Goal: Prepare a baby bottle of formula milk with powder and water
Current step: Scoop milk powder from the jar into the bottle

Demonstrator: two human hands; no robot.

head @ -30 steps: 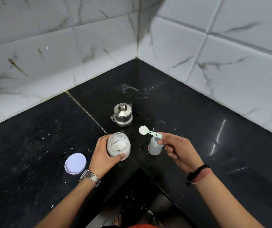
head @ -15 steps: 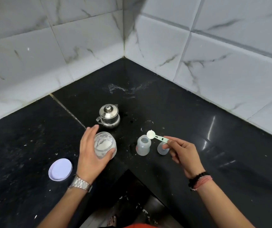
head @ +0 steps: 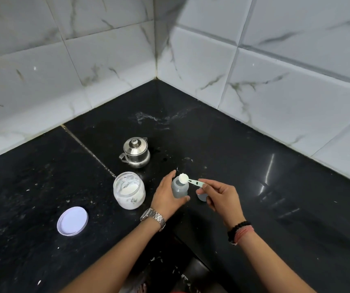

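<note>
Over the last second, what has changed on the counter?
The left hand let go of the glass powder jar and now grips the translucent baby bottle. The right hand brought the heaped green-handled scoop over its mouth. White lid and steel pot stayed put.

No lettering I can read anywhere. The powder jar (head: 129, 190) carries dark marks low on its side, too blurred to make out. My scoop's (head: 191, 181) handle shows small dark marks, too small to read.
</note>
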